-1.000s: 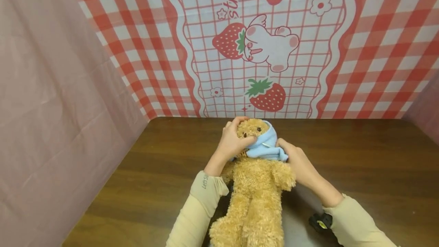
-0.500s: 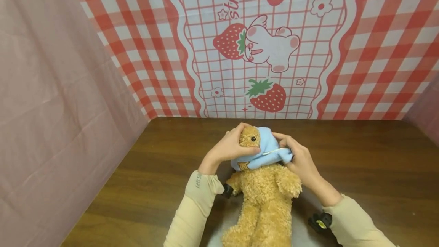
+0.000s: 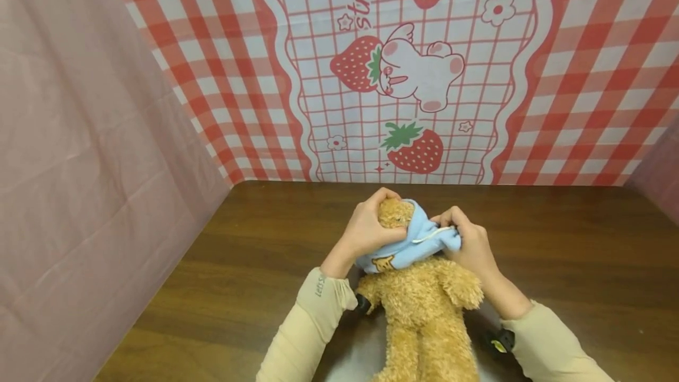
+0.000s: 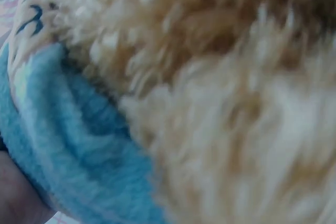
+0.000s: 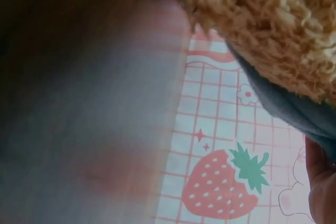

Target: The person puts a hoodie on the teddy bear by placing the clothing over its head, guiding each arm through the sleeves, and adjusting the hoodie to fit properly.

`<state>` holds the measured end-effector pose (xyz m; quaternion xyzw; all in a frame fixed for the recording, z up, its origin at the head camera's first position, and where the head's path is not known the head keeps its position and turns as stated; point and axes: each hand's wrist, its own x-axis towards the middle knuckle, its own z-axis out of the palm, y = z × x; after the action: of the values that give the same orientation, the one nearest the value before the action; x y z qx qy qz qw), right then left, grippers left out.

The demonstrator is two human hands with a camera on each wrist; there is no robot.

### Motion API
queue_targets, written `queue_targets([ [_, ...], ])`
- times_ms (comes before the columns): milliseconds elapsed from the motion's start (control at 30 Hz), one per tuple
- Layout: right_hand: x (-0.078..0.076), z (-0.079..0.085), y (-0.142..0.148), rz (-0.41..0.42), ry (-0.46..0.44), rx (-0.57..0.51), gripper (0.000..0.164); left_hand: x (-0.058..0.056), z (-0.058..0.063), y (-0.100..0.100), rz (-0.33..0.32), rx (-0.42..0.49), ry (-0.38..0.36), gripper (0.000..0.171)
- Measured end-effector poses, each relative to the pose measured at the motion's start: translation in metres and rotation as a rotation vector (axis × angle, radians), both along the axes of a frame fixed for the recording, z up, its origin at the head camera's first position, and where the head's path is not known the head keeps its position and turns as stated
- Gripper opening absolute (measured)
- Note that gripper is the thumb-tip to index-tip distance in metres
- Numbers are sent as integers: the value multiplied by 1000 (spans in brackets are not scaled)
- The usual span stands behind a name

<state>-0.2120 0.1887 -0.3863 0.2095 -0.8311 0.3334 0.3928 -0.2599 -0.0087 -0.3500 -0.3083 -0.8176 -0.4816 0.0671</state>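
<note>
A golden-brown teddy bear (image 3: 419,305) lies on its back in the head view, head toward the far edge. Light blue hooded clothing with a white drawstring, a small hoodie (image 3: 419,246), is bunched around its head and neck. My left hand (image 3: 366,226) grips the head from the left, thumb on the blue cloth. On the other side, my right hand (image 3: 474,246) pinches a fold of the hoodie. Curly fur fills most of the left wrist view, beside the hoodie (image 4: 79,140) with its printed bear face. The right wrist view catches fingers (image 5: 320,187) at the cloth.
The bear is on a brown wooden table (image 3: 239,287). A red-and-white checked cloth (image 3: 414,75) with strawberries hangs behind it, and a pink curtain (image 3: 95,164) on the left. Black straps with small devices (image 3: 502,341) are at both wrists.
The bear has shifted toward the right and nearer. The hoodie's opening has slid about over its face, and the pinched fold is pulled farther right. Both hands keep their grip.
</note>
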Motion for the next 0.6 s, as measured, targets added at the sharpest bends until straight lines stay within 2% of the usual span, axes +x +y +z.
queue_targets([
  [133,0,3,2,7,-8,87,36,-2,0,-1,0,122,-5,41],
  [267,3,9,5,92,-29,192,26,-5,1,-4,3,229,-35,38],
  [367,5,13,8,209,-136,264,14,-8,2,-5,52,283,-46,36],
  [433,6,14,11,285,-233,307,12,-9,2,-5,78,301,-60,35],
  [500,5,14,15,354,-322,338,13,-9,1,-3,80,303,-81,34],
  [600,3,13,19,431,-375,367,15,-9,-1,-1,63,277,-91,33],
])
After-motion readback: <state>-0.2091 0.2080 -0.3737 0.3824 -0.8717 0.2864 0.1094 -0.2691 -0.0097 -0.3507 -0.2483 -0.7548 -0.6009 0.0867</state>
